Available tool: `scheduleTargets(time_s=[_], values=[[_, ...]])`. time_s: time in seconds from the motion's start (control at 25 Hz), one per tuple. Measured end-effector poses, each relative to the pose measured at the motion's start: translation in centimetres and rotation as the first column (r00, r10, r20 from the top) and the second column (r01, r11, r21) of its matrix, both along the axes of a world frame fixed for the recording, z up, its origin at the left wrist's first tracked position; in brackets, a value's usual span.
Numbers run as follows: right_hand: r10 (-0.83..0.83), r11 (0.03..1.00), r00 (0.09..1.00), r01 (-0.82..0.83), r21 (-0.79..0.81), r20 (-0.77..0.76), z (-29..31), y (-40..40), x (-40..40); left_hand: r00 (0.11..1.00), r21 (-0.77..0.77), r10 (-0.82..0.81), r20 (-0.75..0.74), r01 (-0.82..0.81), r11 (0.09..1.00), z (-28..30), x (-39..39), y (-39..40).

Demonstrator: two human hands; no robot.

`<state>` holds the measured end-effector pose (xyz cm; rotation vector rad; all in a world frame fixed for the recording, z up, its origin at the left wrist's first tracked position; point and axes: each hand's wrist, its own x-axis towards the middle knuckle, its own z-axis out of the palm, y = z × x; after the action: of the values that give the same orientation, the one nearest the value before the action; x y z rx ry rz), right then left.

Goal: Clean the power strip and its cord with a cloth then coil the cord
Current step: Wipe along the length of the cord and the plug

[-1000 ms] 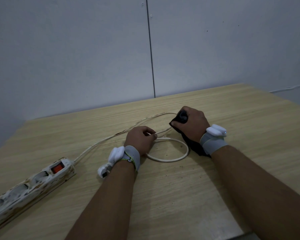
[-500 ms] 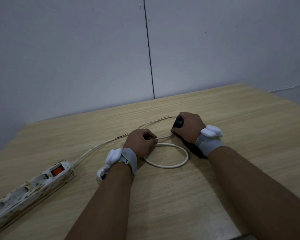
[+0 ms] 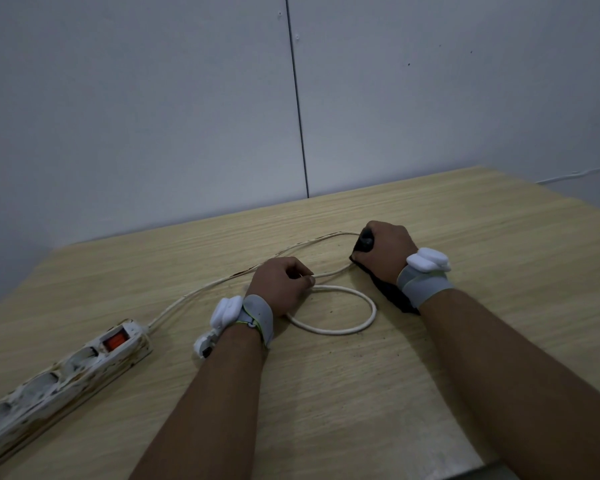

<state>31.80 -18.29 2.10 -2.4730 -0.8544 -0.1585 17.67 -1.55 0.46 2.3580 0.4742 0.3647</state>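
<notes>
Nearest us on the wooden table (image 3: 326, 393), the power strip (image 3: 63, 372) lies at our left, its casing still blotched with brown stains, so we judge its cleaning unfinished or undone. Further out, our left hand (image 3: 279, 284) pinches the white cord (image 3: 333, 330) beside one loose loop. Beyond it, our right hand (image 3: 383, 252) grips a dark cloth (image 3: 392, 294) closed round the cord. We judge wiping underway, proper coiling still ahead.
</notes>
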Motion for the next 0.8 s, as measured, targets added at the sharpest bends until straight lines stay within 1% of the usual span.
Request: scheduleTargets(time_s=[0.08,0.16,0.2,0.28,0.36,0.48,0.52,0.6,0.68,0.76,0.8], values=[[0.04,0.994,0.999,-0.039,0.098,-0.004,0.1,-0.4,-0.1,1.0,-0.007,0.002,-0.004,-0.002,1.0,0.0,0.1,0.1],[0.145,0.974,0.989,-0.143,0.173,0.003,0.2,-0.2,-0.9,1.0,0.0,0.011,-0.009,-0.011,1.0,-0.1,0.1,0.0],[0.2,0.964,0.98,-0.198,0.178,0.009,0.2,0.2,-1.4,1.0,0.011,0.015,-0.013,-0.015,1.0,-0.1,0.1,0.0],[0.268,0.956,0.963,-0.266,0.127,0.003,0.0,0.9,-2.1,1.0,0.027,0.018,-0.019,-0.018,0.999,-0.1,0.2,0.0],[0.23,0.971,0.973,-0.229,0.062,-0.007,-0.3,1.3,-1.8,1.0,0.031,0.017,-0.022,-0.016,0.999,-0.2,0.2,0.1],[0.059,0.998,0.998,-0.059,-0.01,0.022,-0.6,1.0,-0.4,1.0,0.039,0.019,-0.019,-0.018,0.999,-0.2,0.2,0.1],[0.01,1.0,1.0,-0.01,-0.012,0.027,-0.7,0.8,0.1,1.0,0.043,0.018,-0.019,-0.018,0.999,-0.2,0.2,0.2],[-0.051,0.997,0.998,0.05,0.053,0.02,-0.6,0.2,0.6,1.0,0.049,0.012,-0.025,-0.01,0.999,-0.2,0.2,0.2],[-0.038,0.985,0.999,0.034,0.167,0.016,-0.4,-0.4,0.7,0.999,0.048,0.011,-0.033,-0.01,0.999,-0.3,0.3,0.3],[0.047,0.969,0.999,-0.052,0.241,0.028,-0.1,-0.4,0.1,0.999,0.057,0.021,-0.04,-0.018,0.998,-0.3,0.4,0.3],[0.101,0.964,0.994,-0.106,0.246,0.033,-0.1,-0.2,-0.4,0.999,0.065,0.025,-0.044,-0.022,0.998,-0.3,0.4,0.2]])
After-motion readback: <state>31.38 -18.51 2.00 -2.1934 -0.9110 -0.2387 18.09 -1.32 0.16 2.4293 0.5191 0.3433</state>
